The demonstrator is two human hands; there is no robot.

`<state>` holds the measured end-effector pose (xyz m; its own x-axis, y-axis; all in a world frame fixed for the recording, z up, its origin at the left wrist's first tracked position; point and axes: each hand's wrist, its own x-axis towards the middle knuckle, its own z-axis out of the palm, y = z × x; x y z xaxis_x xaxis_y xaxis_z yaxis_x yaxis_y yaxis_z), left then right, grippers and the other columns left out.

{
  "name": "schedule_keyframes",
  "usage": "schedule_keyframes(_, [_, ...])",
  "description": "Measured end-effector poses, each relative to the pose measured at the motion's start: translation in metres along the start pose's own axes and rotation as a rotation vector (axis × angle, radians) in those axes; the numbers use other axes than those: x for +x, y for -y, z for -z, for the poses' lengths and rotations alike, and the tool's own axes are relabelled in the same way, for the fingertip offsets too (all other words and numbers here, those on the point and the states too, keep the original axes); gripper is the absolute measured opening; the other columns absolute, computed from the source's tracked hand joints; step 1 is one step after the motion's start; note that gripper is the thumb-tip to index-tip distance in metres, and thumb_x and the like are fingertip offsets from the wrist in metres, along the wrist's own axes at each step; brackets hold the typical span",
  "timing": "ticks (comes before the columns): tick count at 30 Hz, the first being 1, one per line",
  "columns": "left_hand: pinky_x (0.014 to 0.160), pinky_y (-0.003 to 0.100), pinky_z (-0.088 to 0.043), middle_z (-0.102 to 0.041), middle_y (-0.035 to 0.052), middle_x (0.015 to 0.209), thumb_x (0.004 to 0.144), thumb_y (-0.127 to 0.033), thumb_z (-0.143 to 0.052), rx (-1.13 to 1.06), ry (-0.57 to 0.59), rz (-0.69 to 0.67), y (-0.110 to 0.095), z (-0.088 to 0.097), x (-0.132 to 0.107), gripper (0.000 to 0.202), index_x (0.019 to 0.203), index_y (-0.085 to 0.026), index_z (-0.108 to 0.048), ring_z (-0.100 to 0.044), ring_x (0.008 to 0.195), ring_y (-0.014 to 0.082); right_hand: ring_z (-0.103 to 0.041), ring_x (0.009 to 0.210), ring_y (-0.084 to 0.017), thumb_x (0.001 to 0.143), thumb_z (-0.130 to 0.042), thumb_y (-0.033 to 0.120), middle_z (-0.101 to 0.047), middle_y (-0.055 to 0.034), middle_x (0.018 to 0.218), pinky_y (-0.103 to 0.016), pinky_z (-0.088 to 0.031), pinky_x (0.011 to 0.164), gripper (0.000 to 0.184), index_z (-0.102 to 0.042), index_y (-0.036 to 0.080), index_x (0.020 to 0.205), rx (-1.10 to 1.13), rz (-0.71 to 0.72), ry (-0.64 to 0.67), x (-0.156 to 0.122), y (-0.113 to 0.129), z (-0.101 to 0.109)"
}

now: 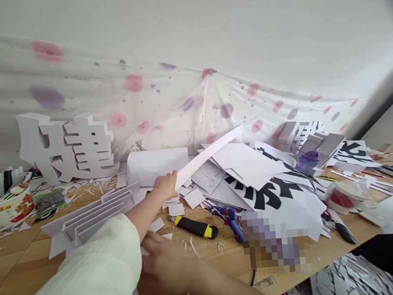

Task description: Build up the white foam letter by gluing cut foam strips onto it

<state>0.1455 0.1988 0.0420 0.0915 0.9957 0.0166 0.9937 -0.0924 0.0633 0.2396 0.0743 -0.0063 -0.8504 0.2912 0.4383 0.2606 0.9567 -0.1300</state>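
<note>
My left hand (165, 185), in a white sleeve, is stretched out over the wooden table (21, 264) and closed on the near end of a long white foam-board strip (208, 154). The strip slants up to the right above a heap of white offcuts (220, 177). My right hand (167, 262) hovers low near the table's front edge, blurred by motion, with a small white scrap at its fingertips; its grip is unclear. A yellow-and-black utility knife (194, 227) and a blue glue gun (230, 218) lie just beyond it.
A big white foam character (66, 147) stands at the back left, with stacked foam strips (88, 215) in front. Sheets printed with black characters (272, 193) cover the right. A purple bottle (309, 160), a red-patterned bowl (5, 211) and black-handled scissors (343, 232) also sit on the table.
</note>
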Motion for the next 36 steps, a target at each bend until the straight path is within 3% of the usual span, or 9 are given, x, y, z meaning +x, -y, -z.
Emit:
schedule_keyframes(5, [0.078,0.037,-0.045,-0.052,0.0127,0.109,0.068,-0.031,-0.064,0.018,-0.054,-0.02,0.015,-0.001,-0.012,0.062,0.122,-0.015,-0.038,-0.057,0.094,0.0254,-0.056,0.089,-0.02,0.08,-0.049,0.009,-0.063,-0.0054,0.091,-0.034,-0.049,0.079,0.022,-0.062,0.021,0.093,-0.041,-0.52,-0.161,-0.064,-0.039,0.022])
schedule_keyframes(8, [0.081,0.035,-0.043,-0.05,0.0128,0.112,0.065,-0.026,-0.06,0.016,-0.102,-0.036,0.015,-0.004,-0.017,0.056,0.116,-0.016,-0.04,-0.054,0.1,0.0268,-0.057,0.094,-0.026,0.076,-0.054,0.01,-0.063,-0.0113,0.099,-0.041,-0.049,0.081,0.026,-0.06,0.016,0.1,-0.17,-0.656,-0.099,-0.089,-0.055,0.022])
schedule_keyframes(11, [0.084,0.035,-0.041,-0.049,0.0139,0.112,0.066,-0.018,-0.056,0.014,-0.147,-0.018,0.014,-0.008,-0.02,0.049,0.113,-0.014,-0.042,-0.052,0.104,0.0265,-0.056,0.099,-0.029,0.072,-0.057,0.009,-0.062,-0.0144,0.106,-0.044,-0.047,0.086,0.035,-0.058,0.013,0.107,-0.237,-0.684,-0.009,-0.097,-0.06,0.01])
schedule_keyframes(15, [0.078,0.032,-0.043,-0.053,0.0126,0.107,0.066,-0.018,-0.055,-0.004,-0.162,0.031,0.014,-0.012,-0.019,0.047,0.111,-0.014,-0.043,-0.056,0.097,0.0248,-0.058,0.096,-0.028,0.073,-0.059,0.01,-0.062,-0.014,0.104,-0.042,-0.047,0.086,0.037,-0.056,0.014,0.109,-0.25,-0.696,0.016,-0.092,-0.062,-0.004])
schedule_keyframes(20, [0.073,0.033,-0.044,-0.056,0.0118,0.105,0.071,-0.037,-0.055,-0.029,-0.156,0.075,0.015,-0.016,-0.015,0.044,0.108,-0.017,-0.045,-0.059,0.092,0.0254,-0.057,0.094,-0.03,0.074,-0.061,0.015,-0.062,-0.0136,0.098,-0.043,-0.048,0.08,0.04,-0.055,0.014,0.114,-0.274,-0.737,0.07,-0.078,-0.063,-0.007])
schedule_keyframes(23, [0.07,0.033,-0.045,-0.06,0.0097,0.098,0.071,-0.041,-0.055,-0.032,-0.159,0.085,0.02,-0.017,-0.013,0.043,0.106,-0.018,-0.047,-0.061,0.086,0.0256,-0.057,0.092,-0.027,0.078,-0.054,0.014,-0.06,-0.0125,0.097,-0.041,-0.046,0.082,0.035,-0.055,0.014,0.113,-0.25,-0.717,0.083,-0.081,-0.054,0.001])
schedule_keyframes(28, [0.068,0.035,-0.045,-0.064,0.0077,0.094,0.072,-0.05,-0.054,-0.027,-0.179,0.087,0.03,-0.018,-0.014,0.045,0.105,-0.02,-0.049,-0.062,0.084,0.0265,-0.058,0.095,-0.021,0.09,-0.031,0.021,-0.059,-0.0124,0.104,-0.032,-0.047,0.08,0.034,-0.046,0.015,0.12,-0.07,-0.759,-0.105,-0.09,-0.042,0.033])
schedule_keyframes(32, [0.073,0.035,-0.044,-0.062,0.0091,0.097,0.074,-0.041,-0.056,-0.008,-0.218,0.089,0.029,-0.019,-0.016,0.037,0.104,-0.019,-0.049,-0.06,0.09,0.0266,-0.06,0.089,-0.02,0.092,-0.024,0.021,-0.059,-0.0138,0.107,-0.029,-0.046,0.071,0.041,-0.033,0.014,0.132,-0.049,-0.882,-0.19,-0.059,-0.056,0.055])
schedule_keyframes(36, [0.077,0.034,-0.043,-0.059,0.0103,0.101,0.072,-0.029,-0.059,-0.002,-0.246,0.091,0.022,-0.019,-0.017,0.032,0.099,-0.016,-0.049,-0.057,0.095,0.0252,-0.06,0.075,-0.019,0.092,-0.033,0.022,-0.059,-0.0079,0.094,-0.026,-0.041,0.062,0.047,-0.025,0.027,0.138,-0.159,-0.897,-0.011,-0.014,-0.079,0.056])
